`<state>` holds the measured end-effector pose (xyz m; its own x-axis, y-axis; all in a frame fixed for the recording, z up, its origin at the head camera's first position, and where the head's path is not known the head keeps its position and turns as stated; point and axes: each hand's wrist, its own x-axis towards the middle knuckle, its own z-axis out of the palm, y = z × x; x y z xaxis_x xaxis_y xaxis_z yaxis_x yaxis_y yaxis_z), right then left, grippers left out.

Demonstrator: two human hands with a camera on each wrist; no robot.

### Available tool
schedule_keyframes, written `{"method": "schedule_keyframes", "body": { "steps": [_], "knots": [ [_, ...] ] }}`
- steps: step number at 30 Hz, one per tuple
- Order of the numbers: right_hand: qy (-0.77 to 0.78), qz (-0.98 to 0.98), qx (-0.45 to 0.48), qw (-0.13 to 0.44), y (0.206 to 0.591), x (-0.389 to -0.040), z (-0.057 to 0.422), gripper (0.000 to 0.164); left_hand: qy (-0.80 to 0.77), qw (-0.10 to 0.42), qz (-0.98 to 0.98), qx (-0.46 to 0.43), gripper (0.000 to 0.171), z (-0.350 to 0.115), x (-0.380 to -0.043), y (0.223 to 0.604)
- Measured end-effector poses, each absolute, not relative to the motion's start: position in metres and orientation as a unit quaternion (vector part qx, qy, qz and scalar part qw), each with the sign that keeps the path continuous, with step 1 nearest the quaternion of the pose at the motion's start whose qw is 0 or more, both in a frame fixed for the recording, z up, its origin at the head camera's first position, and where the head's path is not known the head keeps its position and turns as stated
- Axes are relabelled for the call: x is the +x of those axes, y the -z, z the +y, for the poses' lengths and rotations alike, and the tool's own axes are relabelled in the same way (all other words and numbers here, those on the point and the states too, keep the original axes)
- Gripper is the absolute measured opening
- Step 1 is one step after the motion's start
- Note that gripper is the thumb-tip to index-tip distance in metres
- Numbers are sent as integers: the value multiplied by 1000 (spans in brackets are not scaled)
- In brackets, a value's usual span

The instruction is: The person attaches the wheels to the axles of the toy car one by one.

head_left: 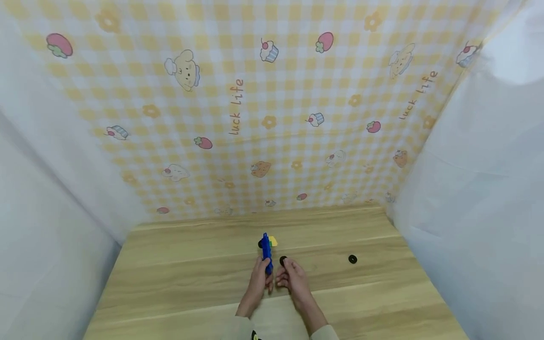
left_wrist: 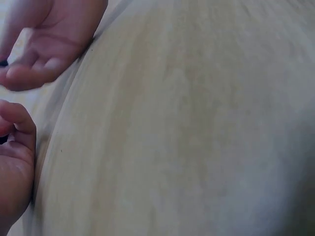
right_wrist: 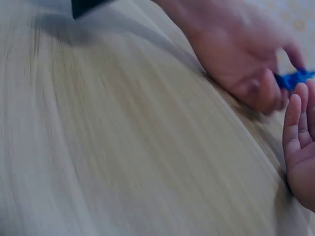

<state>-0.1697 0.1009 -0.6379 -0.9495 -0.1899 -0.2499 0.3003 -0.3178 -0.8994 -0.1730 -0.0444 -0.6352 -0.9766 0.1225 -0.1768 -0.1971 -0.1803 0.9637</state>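
In the head view my left hand [head_left: 257, 282] grips the near end of a long blue toy vehicle body [head_left: 266, 248], thumb on top. A black wheel [head_left: 260, 244] sits at its far left side, and a yellow part [head_left: 273, 241] with a bit of green shows on its right. Close beside it, my right hand [head_left: 296, 279] pinches a black wheel [head_left: 283, 259] between thumb and fingers, apart from the body. The right wrist view shows the blue end [right_wrist: 294, 77] in the left hand [right_wrist: 236, 59]. Most of the held wheel is hidden in the left wrist view.
A loose black wheel [head_left: 352, 259] lies on the wooden table [head_left: 182, 264], right of the hands. A yellow checked curtain [head_left: 272, 141] hangs along the back edge, with white sheets [head_left: 476, 179] at both sides. A dark object [right_wrist: 88, 6] shows at the top of the right wrist view.
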Motion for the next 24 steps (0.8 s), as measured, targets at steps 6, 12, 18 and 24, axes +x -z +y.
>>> {"method": "schedule_keyframes", "body": {
  "steps": [6, 12, 18, 24],
  "knots": [
    [783, 608, -3, 131, 641, -169, 85, 38, -749, 97, 654, -40, 34, -42, -176, 636],
    [760, 636, -51, 123, 640, -164, 86, 45, -725, 83, 681, -58, 30, -40, -178, 636],
    [748, 652, -63, 104, 641, -162, 84, 45, -736, 86, 669, -56, 28, -39, -176, 635],
    [741, 662, -63, 87, 645, -160, 82, 42, -714, 61, 694, -69, 37, -38, -172, 632]
  ]
}}
